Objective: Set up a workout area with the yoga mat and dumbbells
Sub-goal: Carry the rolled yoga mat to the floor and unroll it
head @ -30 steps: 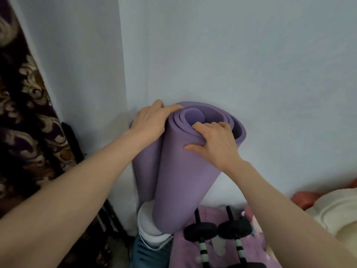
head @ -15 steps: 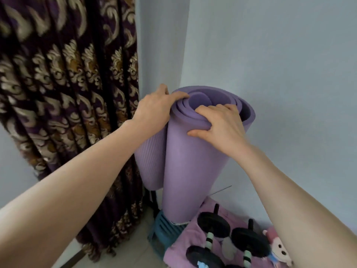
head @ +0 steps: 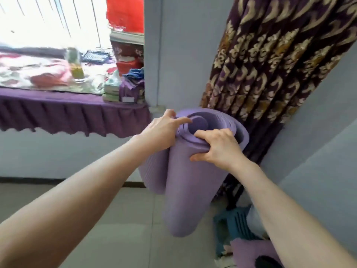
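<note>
A rolled purple yoga mat (head: 189, 188) hangs upright in the air in front of me, its lower end above the tiled floor. My left hand (head: 160, 130) grips the roll's top edge on the left, fingers over the rim. On the right of that top edge, my right hand (head: 216, 147) pinches the outer layers. A loose outer flap of the mat bulges on the left side. A black dumbbell plate (head: 267, 262) shows at the bottom right edge, mostly cut off.
A dark patterned curtain (head: 270, 64) hangs behind the mat. A teal stool (head: 233, 225) and a purple cloth (head: 249, 250) sit at the lower right. A window ledge with a purple skirt (head: 67, 111) carries bottles, books and cloths at left. Grey tiled floor (head: 119, 229) lies below.
I have lifted the rolled mat off the stool and swung it, with my view, to the left, away from the corner. The dumbbells have slid almost out of view.
</note>
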